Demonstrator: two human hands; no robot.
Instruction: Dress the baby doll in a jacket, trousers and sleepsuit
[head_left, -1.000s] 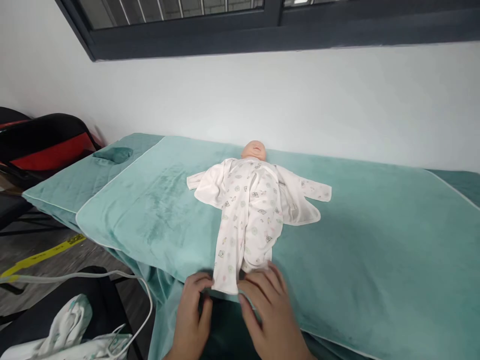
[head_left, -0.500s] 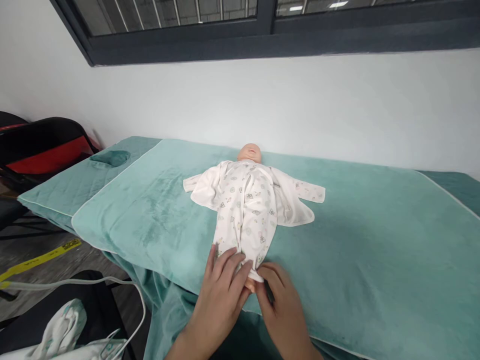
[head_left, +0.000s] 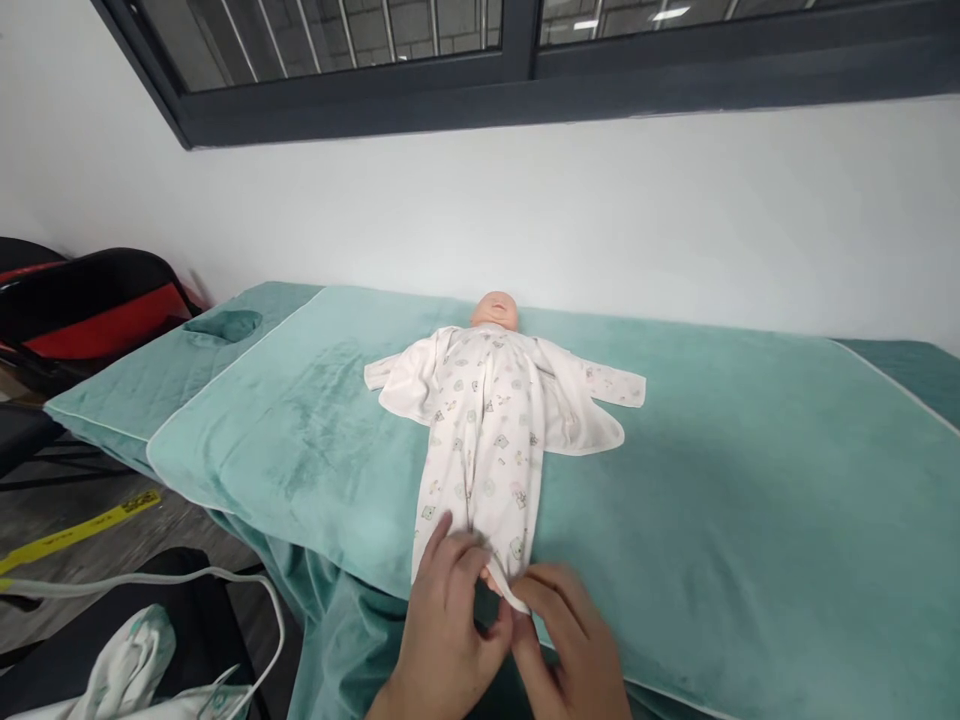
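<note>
A baby doll (head_left: 495,309) lies on its back on a teal towel (head_left: 712,480), head toward the wall. It wears a white printed romper (head_left: 487,420) with the sleeves spread out to both sides. My left hand (head_left: 446,625) lies on the near leg end of the romper, fingers curled over the cloth. My right hand (head_left: 574,645) is right beside it and pinches the hem of the romper leg between thumb and fingers. Both hands meet at the towel's front edge.
The towel covers a padded teal table (head_left: 112,385) against a white wall under a dark window frame (head_left: 525,85). A black and red chair (head_left: 90,300) stands at the left. A white cable (head_left: 187,580) and a folded white garment (head_left: 127,660) lie low left.
Both hands have slid slightly nearer along the romper leg and drawn it straighter and longer. The right hand now pinches the hem; the left hand stays on the cloth.
</note>
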